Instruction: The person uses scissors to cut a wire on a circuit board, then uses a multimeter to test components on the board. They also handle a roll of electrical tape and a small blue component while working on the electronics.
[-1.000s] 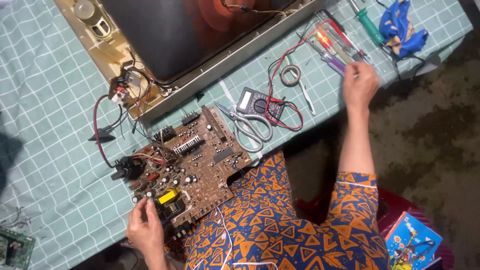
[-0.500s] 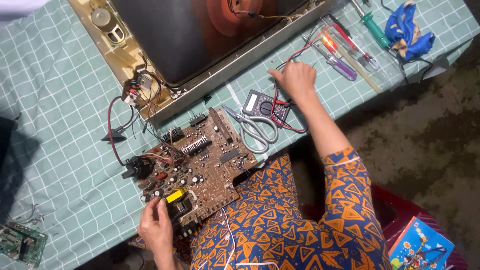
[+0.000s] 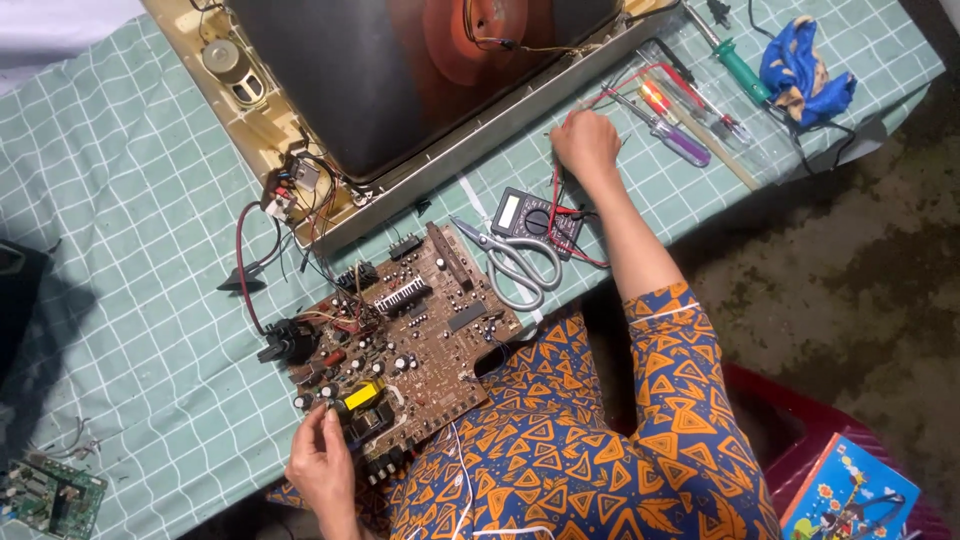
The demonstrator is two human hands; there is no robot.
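My left hand (image 3: 322, 462) pinches the near edge of the board (image 3: 405, 335). My right hand (image 3: 587, 143) is curled, far off past the meter (image 3: 530, 214), touching red wires (image 3: 556, 200).

Small grey screen on the black handheld multimeter (image 3: 527, 213) mid-bench, plus a bright blue cartoon-printed box (image 3: 848, 497) on the floor, bottom right.

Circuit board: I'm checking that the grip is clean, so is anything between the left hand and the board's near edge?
Nothing visible. The left hand touches the circuit board by its yellow component.
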